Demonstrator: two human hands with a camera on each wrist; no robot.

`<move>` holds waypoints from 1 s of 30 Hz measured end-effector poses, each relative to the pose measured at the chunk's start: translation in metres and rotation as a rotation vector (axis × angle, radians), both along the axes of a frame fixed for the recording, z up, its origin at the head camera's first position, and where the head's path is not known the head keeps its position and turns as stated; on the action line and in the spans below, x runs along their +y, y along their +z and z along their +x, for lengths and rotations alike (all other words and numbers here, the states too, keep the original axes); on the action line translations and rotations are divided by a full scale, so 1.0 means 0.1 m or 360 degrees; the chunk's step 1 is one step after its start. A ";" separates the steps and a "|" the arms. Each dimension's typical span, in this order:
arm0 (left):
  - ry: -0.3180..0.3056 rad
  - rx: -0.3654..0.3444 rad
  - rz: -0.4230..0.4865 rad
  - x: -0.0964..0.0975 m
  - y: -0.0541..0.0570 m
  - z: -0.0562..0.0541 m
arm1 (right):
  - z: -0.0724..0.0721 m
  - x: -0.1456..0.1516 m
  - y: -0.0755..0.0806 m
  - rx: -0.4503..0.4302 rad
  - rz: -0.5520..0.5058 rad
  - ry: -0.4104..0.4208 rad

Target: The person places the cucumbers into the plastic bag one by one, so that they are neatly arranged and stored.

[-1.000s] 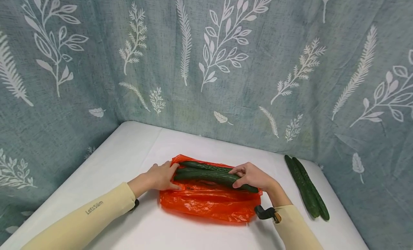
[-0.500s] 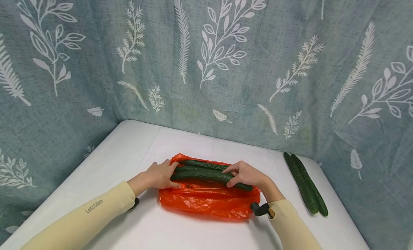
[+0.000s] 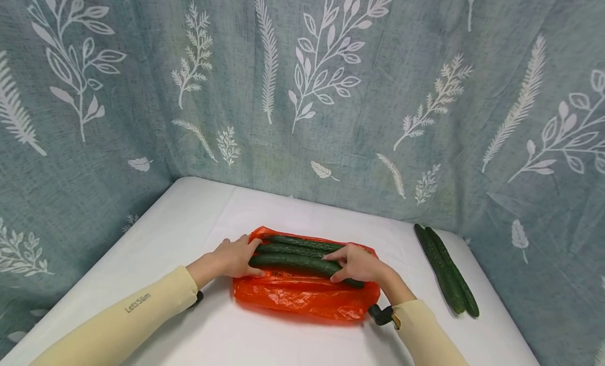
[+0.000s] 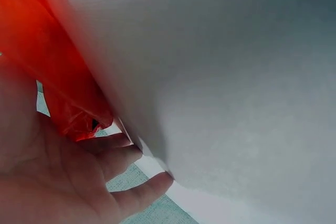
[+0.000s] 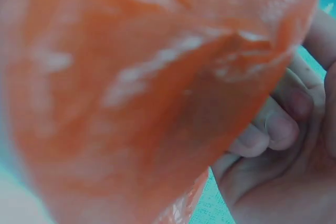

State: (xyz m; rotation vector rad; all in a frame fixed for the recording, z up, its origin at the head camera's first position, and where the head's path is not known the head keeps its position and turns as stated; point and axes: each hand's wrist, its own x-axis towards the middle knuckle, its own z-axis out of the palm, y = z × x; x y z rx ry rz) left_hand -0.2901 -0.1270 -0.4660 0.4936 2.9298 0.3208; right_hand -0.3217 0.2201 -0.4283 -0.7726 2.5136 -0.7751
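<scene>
A red plastic bag (image 3: pixel 302 303) lies in the middle of the table with its upper side open. Three dark green cucumbers show side by side in it. My right hand (image 3: pixel 361 263) holds the front cucumber (image 3: pixel 293 261) near its right end, thumb in front and fingers behind. At the bag's left end my left hand (image 3: pixel 231 258) rests with thumb and fingers spread, against the bag's edge. In the left wrist view its fingers (image 4: pixel 118 161) are extended and reach the table, beside the bag. The bag covers much of the right wrist view, with curled fingers (image 5: pixel 278 127) behind it.
Two more cucumbers (image 3: pixel 446 271) lie together on the table's right side, outside the bag. The white table (image 3: pixel 208 319) is bordered at the back and sides by a grey-green leaf-patterned curtain (image 3: pixel 283 145).
My right hand has shifted left, then slightly toward me, with the front cucumber. It has separated from the others, so a third cucumber now shows. My left hand has hardly moved.
</scene>
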 end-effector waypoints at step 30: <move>0.0002 0.0001 0.0004 0.00 0.03 0.05 | 0.22 0.48 -0.07 0.0041 0.0164 -0.0134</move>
